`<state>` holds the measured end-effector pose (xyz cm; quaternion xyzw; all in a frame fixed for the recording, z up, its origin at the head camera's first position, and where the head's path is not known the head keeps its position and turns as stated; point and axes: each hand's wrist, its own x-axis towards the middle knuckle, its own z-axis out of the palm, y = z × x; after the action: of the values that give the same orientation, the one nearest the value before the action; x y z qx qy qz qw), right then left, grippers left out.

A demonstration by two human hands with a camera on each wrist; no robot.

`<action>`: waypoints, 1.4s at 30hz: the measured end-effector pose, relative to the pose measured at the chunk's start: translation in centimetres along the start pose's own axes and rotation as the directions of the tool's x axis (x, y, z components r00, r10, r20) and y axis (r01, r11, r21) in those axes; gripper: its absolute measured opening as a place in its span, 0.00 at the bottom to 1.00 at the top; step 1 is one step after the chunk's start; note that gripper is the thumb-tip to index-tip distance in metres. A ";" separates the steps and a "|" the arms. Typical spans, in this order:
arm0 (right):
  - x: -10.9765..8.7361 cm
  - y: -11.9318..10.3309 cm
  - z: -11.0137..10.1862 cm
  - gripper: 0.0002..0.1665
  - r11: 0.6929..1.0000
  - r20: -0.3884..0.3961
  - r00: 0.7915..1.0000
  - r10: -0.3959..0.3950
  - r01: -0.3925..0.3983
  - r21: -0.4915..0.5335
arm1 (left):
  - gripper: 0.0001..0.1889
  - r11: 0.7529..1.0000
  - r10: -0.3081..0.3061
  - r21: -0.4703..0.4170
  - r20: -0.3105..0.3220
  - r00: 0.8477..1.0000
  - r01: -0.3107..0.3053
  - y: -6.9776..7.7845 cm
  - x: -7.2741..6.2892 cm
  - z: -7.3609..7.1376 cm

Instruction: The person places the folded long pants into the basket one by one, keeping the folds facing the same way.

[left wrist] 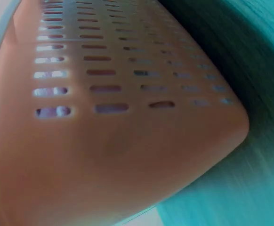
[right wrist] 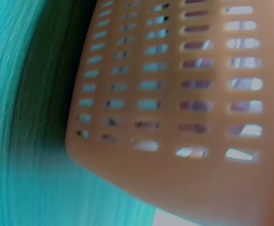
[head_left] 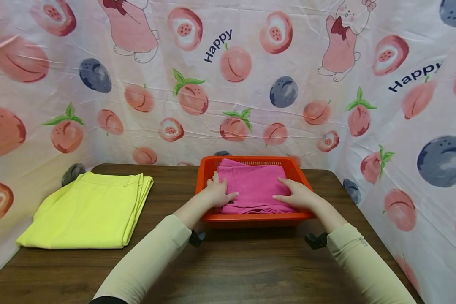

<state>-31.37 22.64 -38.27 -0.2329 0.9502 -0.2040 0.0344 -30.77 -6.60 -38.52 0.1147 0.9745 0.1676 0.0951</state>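
A stack of folded pink cloth [head_left: 252,185] lies in an orange-red plastic basket [head_left: 256,218] in the head view. My left hand [head_left: 215,193] reaches over the basket's front left, its thumb on the pink cloth and its fingers along the cloth's left side. On the opposite side, my right hand [head_left: 297,195] has its thumb and forefinger extended onto the cloth; the other fingers are hidden. Both wrist views look at the slotted basket wall [left wrist: 104,155], and neither shows fingers clearly.
A folded yellow garment [head_left: 85,211] with a belt loop lies on the left of the brown wooden table [head_left: 251,261]. Fruit-print curtains [head_left: 235,97] stand close behind the basket and on both sides.
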 end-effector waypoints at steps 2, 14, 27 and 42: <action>-0.1 0.0 0.0 0.50 1.000 0.015 1.000 -0.018 0.018 -0.004 | 0.42 0.998 0.047 0.032 -0.002 0.999 -0.047 0.0 -0.1 -0.1; -0.3 -0.5 1.1 0.56 0.991 0.143 0.990 -0.013 0.031 -0.127 | 0.50 0.974 0.053 0.213 0.100 0.994 -0.073 -0.1 -1.0 0.6; 0.3 -1.2 1.7 0.55 0.978 0.264 0.960 0.097 -0.043 -0.202 | 0.54 0.955 -0.006 0.293 0.171 0.985 -0.045 0.2 -1.2 0.5; 0.4 -1.3 1.7 0.53 0.974 0.353 0.921 0.166 -0.097 -0.205 | 0.53 0.964 -0.027 0.264 0.250 0.968 -0.041 0.0 -0.9 -0.1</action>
<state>-30.95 20.79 -39.32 -0.2045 0.9551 -0.0659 0.2038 -29.90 -6.89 -38.29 0.1501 0.9678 0.0191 0.2009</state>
